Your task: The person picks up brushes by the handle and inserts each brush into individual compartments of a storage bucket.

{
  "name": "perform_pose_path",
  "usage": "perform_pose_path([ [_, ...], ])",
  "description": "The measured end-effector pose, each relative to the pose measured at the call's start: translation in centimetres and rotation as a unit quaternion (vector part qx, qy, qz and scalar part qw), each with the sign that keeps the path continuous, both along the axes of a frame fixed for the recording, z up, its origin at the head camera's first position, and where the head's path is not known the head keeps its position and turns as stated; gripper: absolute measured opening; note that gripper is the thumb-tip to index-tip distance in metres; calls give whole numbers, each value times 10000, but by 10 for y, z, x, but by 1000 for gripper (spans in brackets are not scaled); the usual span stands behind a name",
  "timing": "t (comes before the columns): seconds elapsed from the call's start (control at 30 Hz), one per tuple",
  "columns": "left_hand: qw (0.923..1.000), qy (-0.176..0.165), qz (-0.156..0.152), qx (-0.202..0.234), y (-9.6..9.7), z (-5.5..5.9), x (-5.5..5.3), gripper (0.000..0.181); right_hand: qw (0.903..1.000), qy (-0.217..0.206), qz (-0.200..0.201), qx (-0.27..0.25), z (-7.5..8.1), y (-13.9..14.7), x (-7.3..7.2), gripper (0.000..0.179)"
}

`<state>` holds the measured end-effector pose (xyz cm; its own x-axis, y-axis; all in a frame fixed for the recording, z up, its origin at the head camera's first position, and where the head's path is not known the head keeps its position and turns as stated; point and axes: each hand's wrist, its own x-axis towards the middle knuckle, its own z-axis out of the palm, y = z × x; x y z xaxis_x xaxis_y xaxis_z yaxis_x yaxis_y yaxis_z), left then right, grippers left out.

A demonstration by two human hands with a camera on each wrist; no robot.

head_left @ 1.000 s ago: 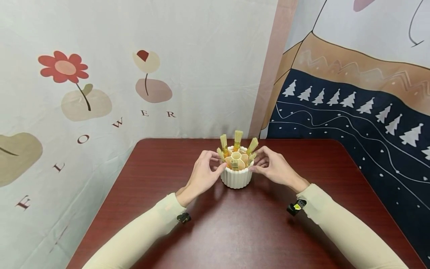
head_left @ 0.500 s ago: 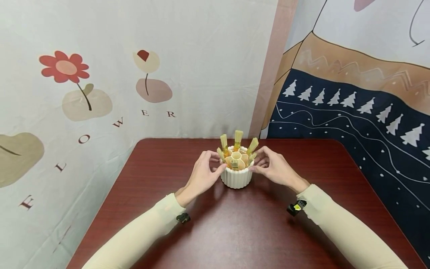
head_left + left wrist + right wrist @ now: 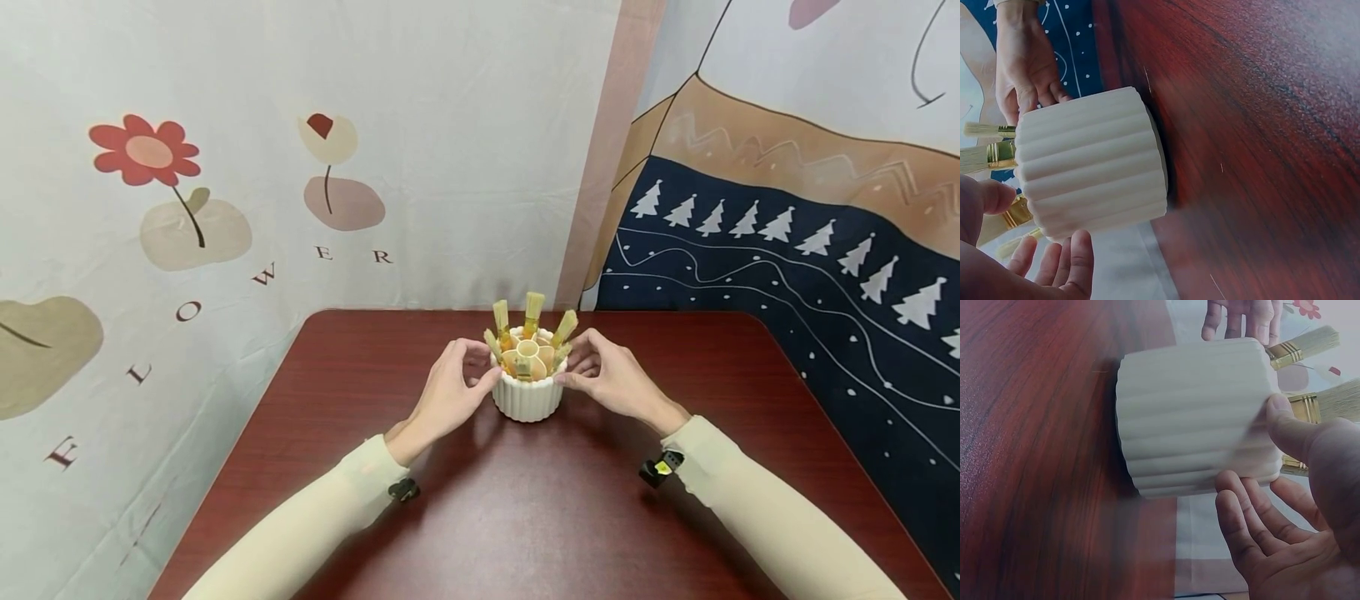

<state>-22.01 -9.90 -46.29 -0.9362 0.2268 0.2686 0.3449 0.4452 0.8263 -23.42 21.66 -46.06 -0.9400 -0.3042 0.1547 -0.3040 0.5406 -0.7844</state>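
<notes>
A white fluted pot [image 3: 527,402] stands upright on the table between both hands. Inside it sits a cream flower-shaped divider [image 3: 528,349], and several paintbrushes [image 3: 533,312] stick up around the rim, bristles upward. My left hand [image 3: 450,390] is at the pot's left side. In the left wrist view its thumb [image 3: 997,195] is off the rim beside the brushes, and its loose fingertips [image 3: 1080,245] lie right at the wall. My right hand [image 3: 619,379] holds the right side, thumb [image 3: 1280,407] on the rim and fingers curved along the wall.
The dark red wooden table [image 3: 525,517] extends in front of the pot and to both sides. Its far edge lies close behind the pot. A pale flower-printed cloth [image 3: 450,167] hangs behind, with a navy tree-patterned cloth [image 3: 750,258] at the right.
My left hand has shifted slightly left and down, its thumb a little farther from the pot's rim. The pot and brushes stay in place, and the right hand has barely moved.
</notes>
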Motion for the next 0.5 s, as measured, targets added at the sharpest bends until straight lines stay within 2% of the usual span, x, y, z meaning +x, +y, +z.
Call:
perform_pose_path([
  [0.4,10000,89,23,22,-5,-2,0,38,9999,96,-74,-46,-2,-1,5,50],
  [0.5,9998,202,64,-64,-9,-2,-1,39,9998,195,-102,14,-3,-2,5,51],
])
